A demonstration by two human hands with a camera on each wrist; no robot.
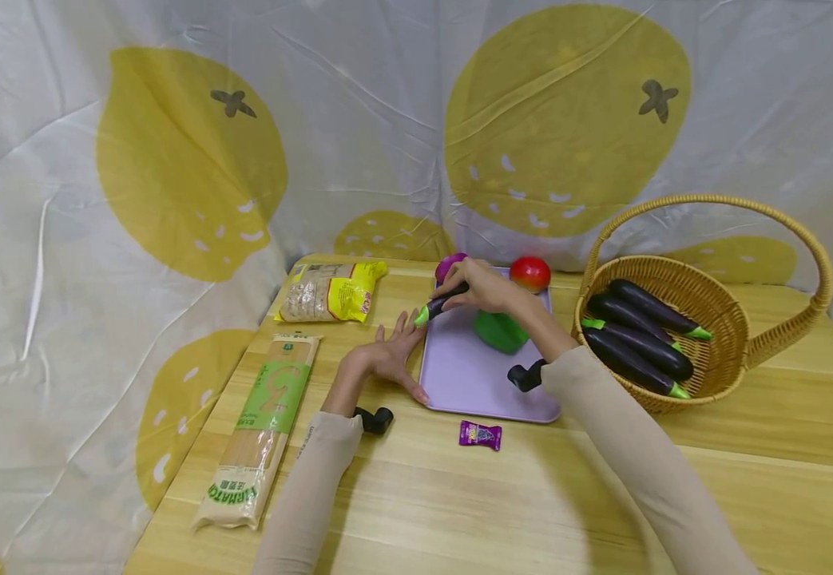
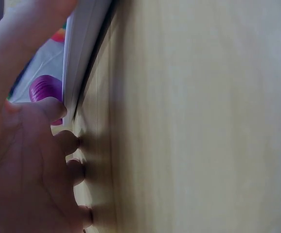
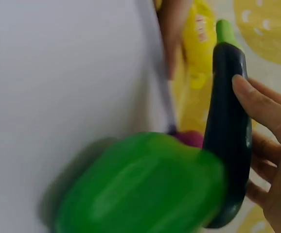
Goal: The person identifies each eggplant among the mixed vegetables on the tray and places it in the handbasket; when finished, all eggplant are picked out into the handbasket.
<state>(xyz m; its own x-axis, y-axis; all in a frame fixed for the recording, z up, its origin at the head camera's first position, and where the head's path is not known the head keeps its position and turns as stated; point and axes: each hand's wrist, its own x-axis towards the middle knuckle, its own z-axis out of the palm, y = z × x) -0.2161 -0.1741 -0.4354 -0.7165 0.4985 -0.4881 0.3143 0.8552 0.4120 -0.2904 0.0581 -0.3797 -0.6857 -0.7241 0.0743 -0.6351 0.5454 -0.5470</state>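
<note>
My right hand [image 1: 484,287] holds a dark eggplant [image 1: 446,299] with a green stem end above the left side of a lilac tray [image 1: 474,391]. In the right wrist view, the thumb and fingers wrap the eggplant [image 3: 228,111]. My left hand [image 1: 390,357], fingers spread, rests at the tray's left edge, the thumb near its front corner. A green bell pepper [image 1: 501,333] lies on the tray. At its far end are a round red fruit or vegetable [image 1: 529,274] and a purple onion-like thing [image 2: 45,88], partly hidden by my right hand in the head view.
A wicker basket [image 1: 728,375] with a tall handle stands right of the tray, holding several eggplants [image 1: 632,359]. To the left lie a yellow-ended food bag [image 1: 330,293] and a long noodle packet [image 1: 261,431]. A small purple wrapped candy [image 1: 480,435] lies before the tray.
</note>
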